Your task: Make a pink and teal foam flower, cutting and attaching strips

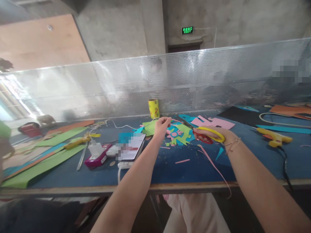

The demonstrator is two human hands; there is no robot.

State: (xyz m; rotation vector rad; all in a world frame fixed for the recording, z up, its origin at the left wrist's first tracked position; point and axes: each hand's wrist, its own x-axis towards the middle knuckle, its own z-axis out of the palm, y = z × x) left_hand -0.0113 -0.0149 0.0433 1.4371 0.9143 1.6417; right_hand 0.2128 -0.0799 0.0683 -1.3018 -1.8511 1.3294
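My left hand (163, 125) is closed in a pinch above the paper scraps, holding a thin pink paper strip (177, 120) that reaches toward the scissor blades. In my right hand (227, 133) is a pair of scissors (207, 139) with red and yellow handles, its dark blades pointing up and left toward my left hand. Whether the blades touch the strip is too small to tell. Beneath both hands lies a pile of cut green, blue and pink paper (186, 131), including a pink and blue flower-like shape (174, 133).
A phone or tablet (132, 147) rests left of my forearm, beside a purple power socket (97, 157). Yellow glue guns lie at left (77, 142) and right (274, 137). A yellow roll (154, 108) stands before the perforated metal screen (121, 87). Another person's arm shows at far left.
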